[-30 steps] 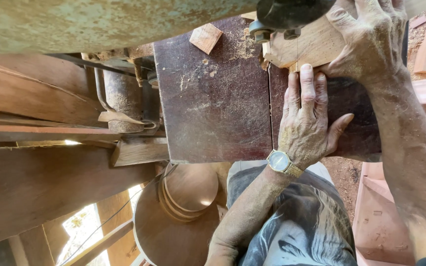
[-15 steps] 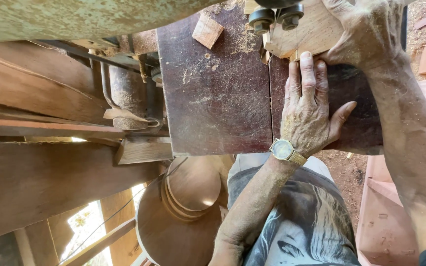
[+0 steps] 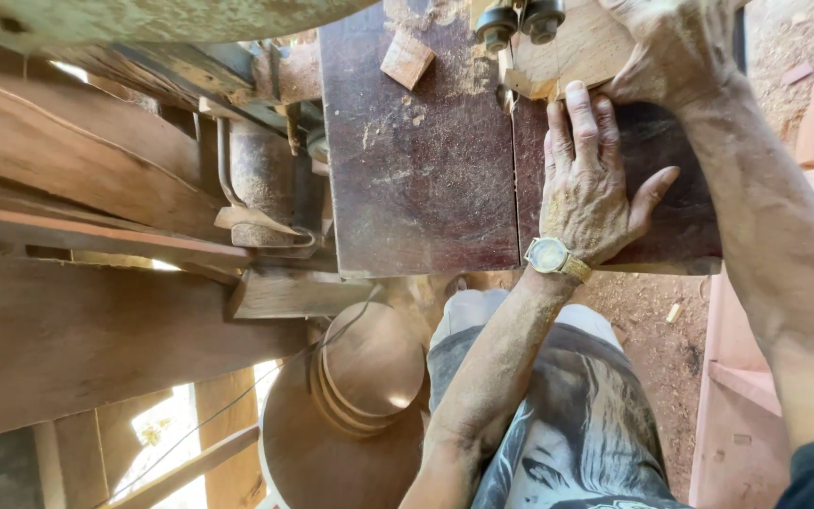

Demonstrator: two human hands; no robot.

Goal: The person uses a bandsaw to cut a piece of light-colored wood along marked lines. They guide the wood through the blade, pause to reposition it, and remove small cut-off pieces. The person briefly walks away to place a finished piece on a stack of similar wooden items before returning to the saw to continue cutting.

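The left hand (image 3: pixel 588 188), with a gold wristwatch (image 3: pixel 551 255) on it, lies flat on the dark, dusty metal saw table (image 3: pixel 426 179), fingers straight and close together, tips touching the pale flat wooden piece (image 3: pixel 572 52). The right hand (image 3: pixel 680 47) curls over that piece, pressing it down beside the black saw guide (image 3: pixel 520 21). A small wooden offcut (image 3: pixel 407 58) lies near.

This was a woodworking shop. A dark metal saw surface (image 3: pixel 426 170) dusted with sawdust carried a small offcut block (image 3: pixel 407 58), and black blade guides (image 3: pixel 520 21) stood over a pale board (image 3: pixel 567 52). Rough planks (image 3: pixel 77 330) lay alongside, round wooden discs (image 3: pixel 369 372) were stacked below (several deep), and sawdust covered the dirt floor (image 3: pixel 643 311).
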